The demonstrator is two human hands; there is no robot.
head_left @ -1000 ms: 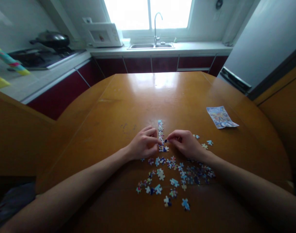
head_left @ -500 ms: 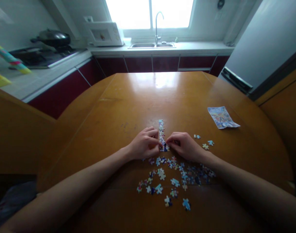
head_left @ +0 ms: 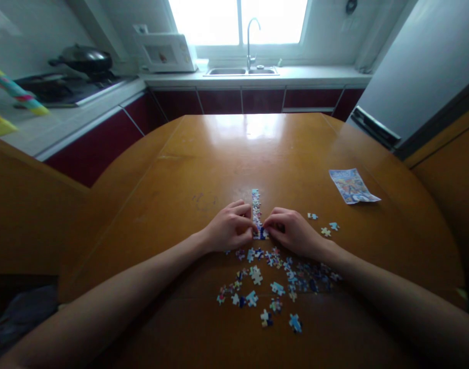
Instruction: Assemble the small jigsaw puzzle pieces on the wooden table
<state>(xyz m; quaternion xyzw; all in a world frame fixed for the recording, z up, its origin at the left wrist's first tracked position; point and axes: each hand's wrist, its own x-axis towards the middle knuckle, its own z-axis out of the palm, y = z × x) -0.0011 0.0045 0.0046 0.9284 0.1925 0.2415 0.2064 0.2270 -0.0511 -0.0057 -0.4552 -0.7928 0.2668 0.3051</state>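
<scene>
A narrow strip of joined jigsaw pieces (head_left: pixel 256 203) runs away from me on the wooden table (head_left: pixel 180 174). At the left side of its near end, my left hand (head_left: pixel 232 226) is closed, thumb and fingertips against the strip. Across from it, my right hand (head_left: pixel 290 229) pinches at the dark blue jigsaw piece (head_left: pixel 262 233) on the strip's near right corner. The fingers partly cover the pieces they touch. Loose jigsaw pieces (head_left: pixel 256 275) lie scattered just below the hands, some in the shadow of my right forearm.
A few loose pieces (head_left: pixel 325 231) lie right of my right hand. Farther right is a creased picture sheet (head_left: pixel 353 185). Beyond the table are a sink (head_left: pixel 226 72), a white microwave (head_left: pixel 165 53), a lidded pan (head_left: pixel 86 59) on the stove and a refrigerator (head_left: pixel 414 66).
Both hands stay almost in place at the strip's near end. The right fingers have shifted very slightly, and the dark blue piece there looks a little more settled against the strip.
</scene>
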